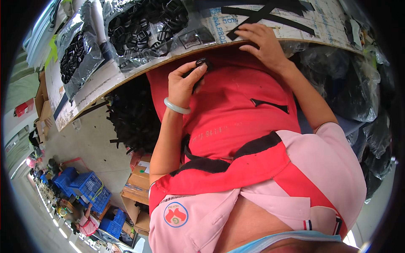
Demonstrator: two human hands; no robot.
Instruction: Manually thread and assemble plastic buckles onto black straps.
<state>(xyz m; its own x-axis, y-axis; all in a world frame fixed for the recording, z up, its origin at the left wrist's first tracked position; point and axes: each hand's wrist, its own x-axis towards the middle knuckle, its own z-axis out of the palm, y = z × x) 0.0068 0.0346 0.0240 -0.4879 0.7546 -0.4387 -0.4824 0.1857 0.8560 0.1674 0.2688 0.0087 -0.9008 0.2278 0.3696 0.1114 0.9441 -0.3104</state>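
My left hand (182, 84), with a pale bangle at the wrist, is closed on a small black plastic buckle (203, 63), pinched between thumb and fingers just off the table's front edge. Part of the buckle is hidden by the fingers. Over the table edge reaches my right hand (265, 45), its fingers apart and bent, the fingertips beside the end of a black webbing strap (237, 32). Another black strap (278, 20) crosses it on the tabletop. Whether the right fingertips touch the strap is hard to tell.
A clear plastic bag (147, 29) full of black buckles lies left on the table, with a smaller bag (72, 57) farther left. Black straps (133, 116) are heaped below the table. Cardboard boxes (137, 185) and blue crates (90, 189) stand on the left. Plastic bags (350, 84) hang at right.
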